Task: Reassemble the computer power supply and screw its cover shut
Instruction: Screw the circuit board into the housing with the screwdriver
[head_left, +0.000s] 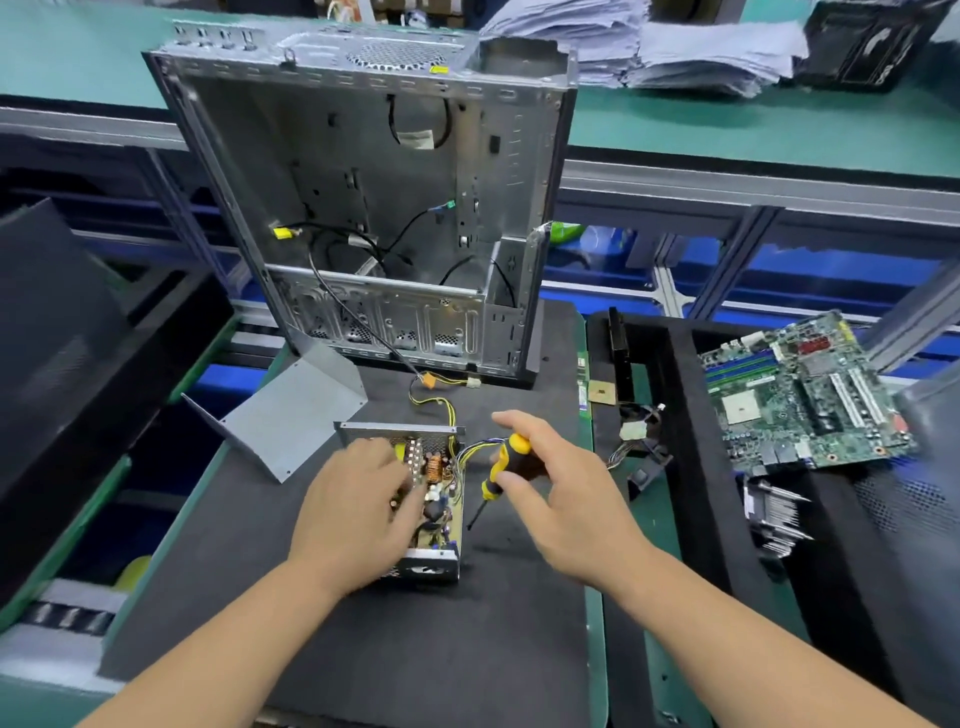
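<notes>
The open supply (431, 499) lies on the surface directly under the left hand (358, 512), its board and coils bare. The left fingers (384, 467) are spread, laid flat on the components and curled round nothing. The supply's long axis runs away from the person, near end wall toward the wrists, far wall toward the case (374, 208), with the wire bundle leaving its far right corner.

The right hand (558, 499) is just right of the supply, fingers and thumb curled round the yellow-and-black handle of the screwdriver (501, 467). The tool's axis slants: handle up and away, tip down and toward the person, the tip just off the supply's right side wall, apparently clear of it.

The cover (291, 415), a bent grey sheet, rests beyond and left of the left fingers, close to the supply's far left corner. It is not yet on, so the left hand is the nearer one to fetch it, I judge, while the right keeps the driver ready.
</notes>
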